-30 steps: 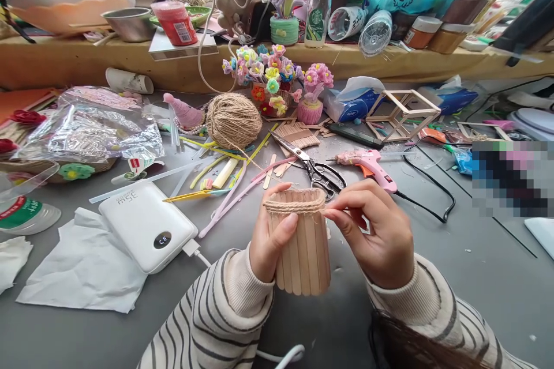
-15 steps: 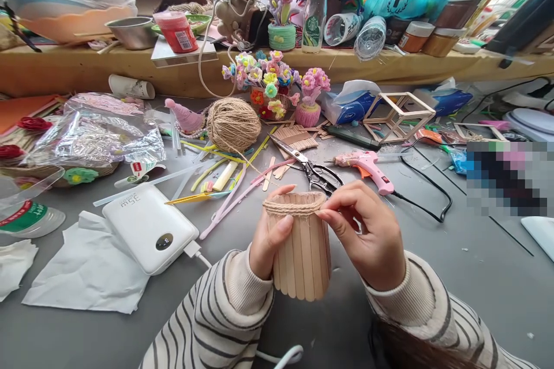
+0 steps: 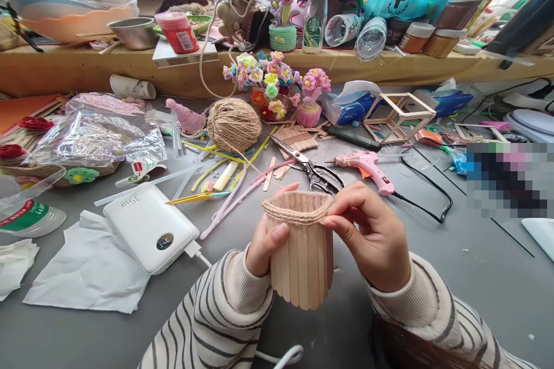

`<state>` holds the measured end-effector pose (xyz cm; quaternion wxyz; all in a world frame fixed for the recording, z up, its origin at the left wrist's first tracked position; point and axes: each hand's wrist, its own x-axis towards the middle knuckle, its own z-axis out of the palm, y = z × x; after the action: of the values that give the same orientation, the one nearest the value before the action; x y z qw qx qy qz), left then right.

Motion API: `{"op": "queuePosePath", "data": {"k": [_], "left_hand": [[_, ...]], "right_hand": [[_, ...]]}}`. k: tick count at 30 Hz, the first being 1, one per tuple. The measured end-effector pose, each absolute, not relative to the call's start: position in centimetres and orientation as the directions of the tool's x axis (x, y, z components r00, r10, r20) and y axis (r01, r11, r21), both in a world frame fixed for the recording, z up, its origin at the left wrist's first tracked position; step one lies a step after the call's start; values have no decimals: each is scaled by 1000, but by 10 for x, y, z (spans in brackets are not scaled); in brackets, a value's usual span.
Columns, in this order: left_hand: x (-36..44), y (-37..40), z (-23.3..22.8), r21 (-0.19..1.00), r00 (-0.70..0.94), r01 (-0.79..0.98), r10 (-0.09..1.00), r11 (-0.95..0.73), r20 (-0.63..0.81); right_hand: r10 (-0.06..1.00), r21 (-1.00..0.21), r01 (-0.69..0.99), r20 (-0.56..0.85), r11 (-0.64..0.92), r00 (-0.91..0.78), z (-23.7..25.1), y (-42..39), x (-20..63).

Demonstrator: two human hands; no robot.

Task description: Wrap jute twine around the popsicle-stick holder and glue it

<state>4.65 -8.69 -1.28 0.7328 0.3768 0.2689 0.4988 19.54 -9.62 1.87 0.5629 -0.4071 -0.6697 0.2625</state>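
Note:
My left hand (image 3: 268, 237) grips the left side of a round cup made of wooden craft sticks (image 3: 300, 268), thumb on its front and fingers behind. Jute twine (image 3: 294, 218) is wound in several turns around the cup's rim. At the right of the rim, my right hand (image 3: 372, 230) pinches the twine between thumb and fingertips. A strand runs from behind the cup back to a ball of jute twine (image 3: 235, 124). The cup is held above the grey table, its mouth tipped slightly toward me. The far side of the cup is hidden.
Scissors (image 3: 314, 167) lie just behind the cup, and a pink glue gun (image 3: 367, 168) with its black cord is to their right. A white power bank (image 3: 149, 228) sits at left near paper tissue (image 3: 89, 268). Loose craft sticks (image 3: 298, 137) and pipe cleaners lie farther back.
The cup has tilted a little toward me, showing more of its inside. My right hand has moved slightly right and down along the rim, still pinching the twine.

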Motion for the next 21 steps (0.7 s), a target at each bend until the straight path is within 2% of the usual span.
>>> {"op": "queuePosePath", "data": {"k": [10,14,21], "left_hand": [[47,-88,-10,732,362,-634,932,249,-4],[46,-88,-7,682,413,-675,910,281,34],[42,-86,-10,641,482,-670,876,375,-9]], "right_hand": [[832,-808,236,554,539,-3,18,-95,197],[826,-805,230,564,547,13,16,-95,196],[812,-794,266,581,547,63,15,-94,194]]}}
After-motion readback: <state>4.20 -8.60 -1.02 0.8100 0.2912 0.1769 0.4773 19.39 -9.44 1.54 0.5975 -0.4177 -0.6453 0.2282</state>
